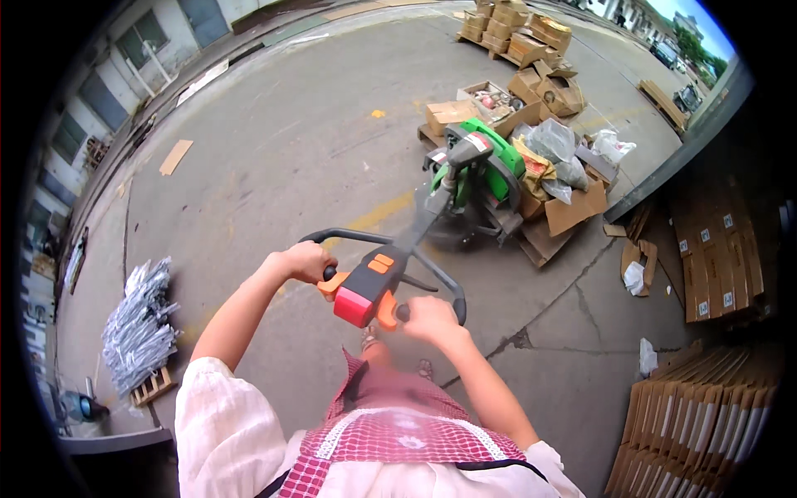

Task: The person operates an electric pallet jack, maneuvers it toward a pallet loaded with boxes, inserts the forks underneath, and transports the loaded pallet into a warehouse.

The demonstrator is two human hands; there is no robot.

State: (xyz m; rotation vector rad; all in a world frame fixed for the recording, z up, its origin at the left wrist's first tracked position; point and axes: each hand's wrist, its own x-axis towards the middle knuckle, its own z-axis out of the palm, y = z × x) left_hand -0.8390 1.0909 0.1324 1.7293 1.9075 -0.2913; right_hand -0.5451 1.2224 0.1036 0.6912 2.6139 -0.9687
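In front of me stands an electric pallet truck, its green body (501, 158) ahead and its grey tiller arm leaning back toward me. The tiller head (370, 286) is black, with orange buttons, orange thumb levers and a red end piece. My left hand (309, 262) is wrapped round the left side of its black loop handle. On the other side, my right hand (433, 319) grips the right part of the same handle, near the right orange lever. The truck's forks are hidden behind its body.
Beyond the truck, a pallet carries opened cartons and plastic bags (554, 145). Stacked cartons (498, 29) stand farther back. At left, a bundle of silvery strips (139, 328) rests on a small pallet. Boxes (718, 257) and flattened cardboard (697, 415) line the right. A cardboard scrap (176, 157) lies on the concrete.
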